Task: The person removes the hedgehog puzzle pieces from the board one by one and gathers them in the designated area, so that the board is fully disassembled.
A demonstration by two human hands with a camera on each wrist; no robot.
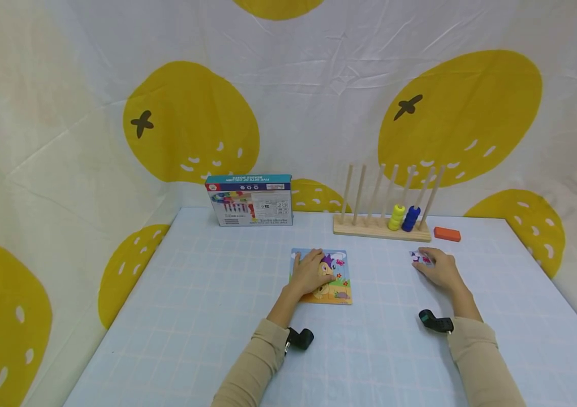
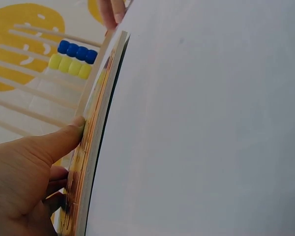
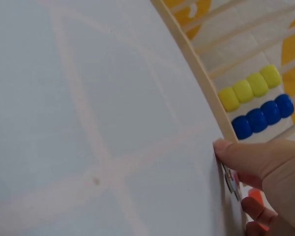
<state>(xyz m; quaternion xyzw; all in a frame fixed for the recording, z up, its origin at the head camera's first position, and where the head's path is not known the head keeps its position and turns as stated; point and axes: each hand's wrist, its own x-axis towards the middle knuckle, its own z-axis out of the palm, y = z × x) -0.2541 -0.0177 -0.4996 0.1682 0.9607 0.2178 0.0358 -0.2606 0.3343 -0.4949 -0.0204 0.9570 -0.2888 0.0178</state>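
Note:
A picture puzzle (image 1: 341, 291) with a cartoon animal and flowers lies flat in its board at the middle of the table. My left hand (image 1: 310, 274) rests on the puzzle's left part, covering some of the picture. In the left wrist view its thumb (image 2: 69, 137) touches the puzzle face, the fingers spread behind it. Off to the right, my right hand (image 1: 441, 271) holds small purple-and-white puzzle pieces (image 1: 420, 258) between thumb and fingers, low at the tabletop. The right wrist view shows the pieces (image 3: 231, 182) edge-on, partly hidden by the hand.
Behind stands a wooden peg rack (image 1: 380, 229) with yellow beads (image 1: 396, 217) and blue beads (image 1: 411, 219). An orange block (image 1: 447, 234) lies beside it. A toy box (image 1: 250, 200) stands at the back left, before a patterned cloth backdrop.

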